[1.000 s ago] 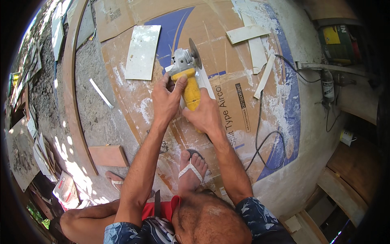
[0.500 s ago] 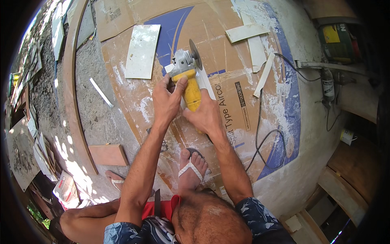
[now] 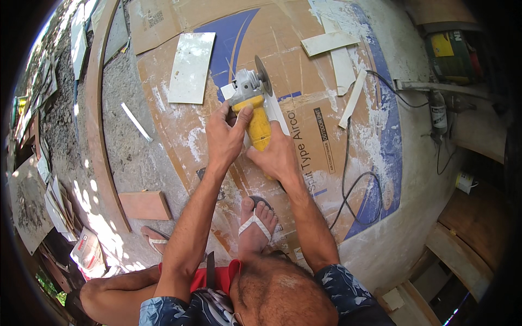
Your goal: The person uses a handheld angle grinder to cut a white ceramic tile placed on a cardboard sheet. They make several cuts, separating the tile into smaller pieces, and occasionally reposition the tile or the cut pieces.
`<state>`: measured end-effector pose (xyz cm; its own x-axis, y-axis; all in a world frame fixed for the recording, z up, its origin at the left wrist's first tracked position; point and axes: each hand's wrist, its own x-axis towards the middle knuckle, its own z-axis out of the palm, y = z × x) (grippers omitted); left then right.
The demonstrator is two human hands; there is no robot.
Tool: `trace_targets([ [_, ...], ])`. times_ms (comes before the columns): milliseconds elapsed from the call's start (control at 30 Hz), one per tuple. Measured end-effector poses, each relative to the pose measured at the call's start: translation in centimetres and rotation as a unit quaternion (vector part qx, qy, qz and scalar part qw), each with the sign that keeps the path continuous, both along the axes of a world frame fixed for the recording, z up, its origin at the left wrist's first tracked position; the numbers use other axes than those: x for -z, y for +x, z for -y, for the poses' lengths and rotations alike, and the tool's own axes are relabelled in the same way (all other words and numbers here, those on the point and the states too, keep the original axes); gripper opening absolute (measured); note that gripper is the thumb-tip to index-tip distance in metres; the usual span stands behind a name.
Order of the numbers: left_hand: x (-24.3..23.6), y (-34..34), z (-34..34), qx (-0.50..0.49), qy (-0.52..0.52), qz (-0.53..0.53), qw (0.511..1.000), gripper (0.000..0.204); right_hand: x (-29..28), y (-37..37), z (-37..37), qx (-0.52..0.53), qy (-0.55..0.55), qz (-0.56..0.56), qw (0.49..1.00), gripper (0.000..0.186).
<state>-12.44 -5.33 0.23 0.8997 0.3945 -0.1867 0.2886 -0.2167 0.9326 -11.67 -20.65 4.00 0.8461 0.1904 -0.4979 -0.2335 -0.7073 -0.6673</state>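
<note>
Both my hands are closed on a yellow angle grinder (image 3: pixel 259 129) with a grey metal head. My left hand (image 3: pixel 225 133) grips it just behind the head, thumb along the top. Farther back on the body, my right hand (image 3: pixel 277 156) wraps round the handle. The thin cutting disc (image 3: pixel 263 75) stands on edge at the right of the head; whether it spins I cannot tell. Under the grinder lies a narrow white board piece (image 3: pixel 277 112), partly hidden by the tool and my hands. A larger white rectangular board (image 3: pixel 191 68) lies to the left.
Flattened cardboard (image 3: pixel 321 179) with white dust covers the ground. White strips (image 3: pixel 330 42) lie at the far right, and a black cord (image 3: pixel 345 201) loops at the right. A long wooden beam (image 3: pixel 97 119) and a reddish wood block (image 3: pixel 144 206) lie left. My sandalled foot (image 3: pixel 255 225) is near.
The grinder's head and disc have shifted very slightly right and nearer to me, my hands moving with it. The grip is the same.
</note>
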Motion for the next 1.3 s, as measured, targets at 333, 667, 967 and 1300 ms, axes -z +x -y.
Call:
trace_targets([
  [333,-0.5,-0.7,0.2,0.013,0.011,-0.029,0.999,0.05,-0.1,-0.6,0.4,-0.001,-0.002,0.003,1.0,0.064],
  [667,-0.5,-1.2,0.7,0.011,-0.003,-0.026,1.0,0.054,-0.2,-1.3,0.9,-0.003,-0.005,0.009,1.0,0.063],
  [967,0.3,-1.8,1.0,0.004,-0.002,-0.017,1.0,0.058,0.0,-1.8,1.3,-0.01,-0.013,0.015,1.0,0.064],
  [1300,0.0,-2.3,1.3,0.01,0.011,-0.03,0.999,0.06,0.4,-2.3,1.5,0.0,-0.013,0.005,1.0,0.065],
])
